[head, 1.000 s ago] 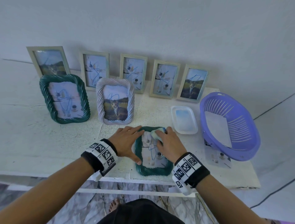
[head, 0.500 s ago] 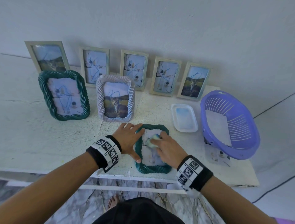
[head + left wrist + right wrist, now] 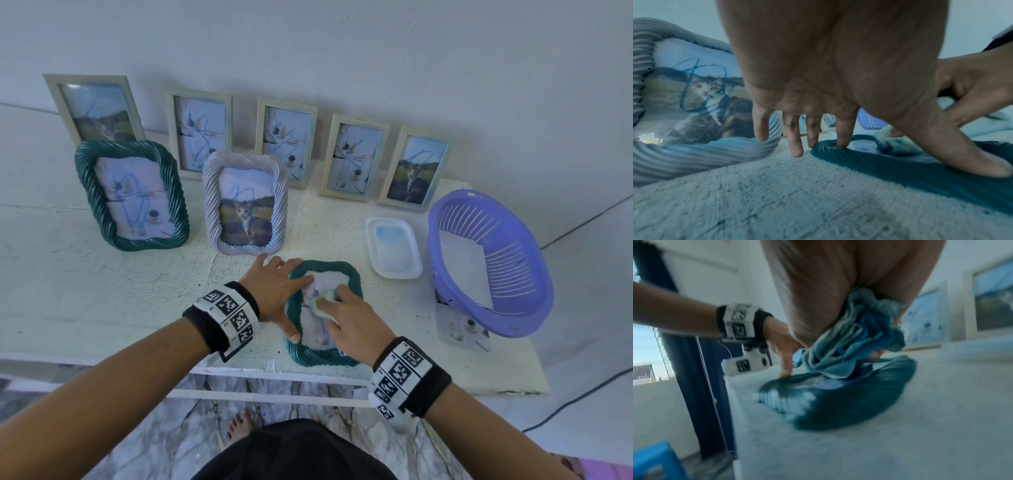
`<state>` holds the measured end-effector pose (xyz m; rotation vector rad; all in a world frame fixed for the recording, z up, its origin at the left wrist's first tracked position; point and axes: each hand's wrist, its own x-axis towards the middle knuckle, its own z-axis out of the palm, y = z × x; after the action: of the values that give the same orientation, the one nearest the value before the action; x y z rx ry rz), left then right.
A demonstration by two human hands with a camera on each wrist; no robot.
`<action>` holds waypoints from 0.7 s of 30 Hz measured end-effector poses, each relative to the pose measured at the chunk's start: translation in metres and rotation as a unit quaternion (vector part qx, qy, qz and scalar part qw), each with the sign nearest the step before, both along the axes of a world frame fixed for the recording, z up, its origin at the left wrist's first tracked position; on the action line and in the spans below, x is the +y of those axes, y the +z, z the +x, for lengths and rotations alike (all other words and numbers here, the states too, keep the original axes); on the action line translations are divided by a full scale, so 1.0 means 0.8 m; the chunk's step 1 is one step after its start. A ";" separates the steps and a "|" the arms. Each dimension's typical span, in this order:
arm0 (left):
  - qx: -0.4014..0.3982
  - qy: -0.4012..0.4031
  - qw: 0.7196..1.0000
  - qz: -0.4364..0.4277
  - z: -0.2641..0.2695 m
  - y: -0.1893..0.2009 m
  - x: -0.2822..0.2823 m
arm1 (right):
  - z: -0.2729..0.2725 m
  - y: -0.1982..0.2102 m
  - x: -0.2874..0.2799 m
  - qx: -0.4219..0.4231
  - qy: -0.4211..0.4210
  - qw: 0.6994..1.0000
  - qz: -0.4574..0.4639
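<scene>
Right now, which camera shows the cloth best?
The right wrist view: the bunched blue cloth sits close, in the right hand. The head view shows a pale bit; the left wrist view, a small edge.
</scene>
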<state>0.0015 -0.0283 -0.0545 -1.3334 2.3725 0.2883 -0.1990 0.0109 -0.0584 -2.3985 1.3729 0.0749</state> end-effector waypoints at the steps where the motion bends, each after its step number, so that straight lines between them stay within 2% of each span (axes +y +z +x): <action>1: -0.001 -0.001 1.000 -0.002 0.000 0.000 0.000 | -0.005 0.001 0.004 0.006 0.023 1.000 0.006; 4: 0.000 -0.001 1.000 0.002 0.001 0.000 0.001 | -0.014 0.000 -0.013 0.039 0.038 0.998 -0.015; 6: -0.002 -0.001 1.000 0.005 0.001 0.001 0.001 | -0.010 0.002 -0.036 0.023 -0.034 0.999 -0.029; 9: -0.005 0.000 1.000 0.007 -0.001 0.003 0.001 | 0.003 0.001 -0.049 0.015 -0.078 0.996 -0.038; 11: -0.008 -0.002 1.000 0.005 -0.002 0.004 0.000 | 0.006 0.000 -0.036 0.001 -0.054 0.998 -0.022; 14: -0.008 -0.005 1.000 0.001 -0.002 0.005 0.000 | -0.001 0.012 0.005 -0.022 0.031 0.999 0.022; 17: -0.007 -0.007 1.000 0.000 -0.001 0.004 0.001 | -0.017 0.012 0.017 -0.027 0.083 0.996 0.022; 21: -0.004 -0.009 1.000 0.002 0.000 0.005 0.001 | -0.024 0.007 -0.031 0.019 -0.003 1.000 -0.018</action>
<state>0.0012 -0.0276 -0.0509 -1.3093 2.3741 0.2807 -0.2185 -0.0139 -0.0532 -2.4334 1.4100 0.0950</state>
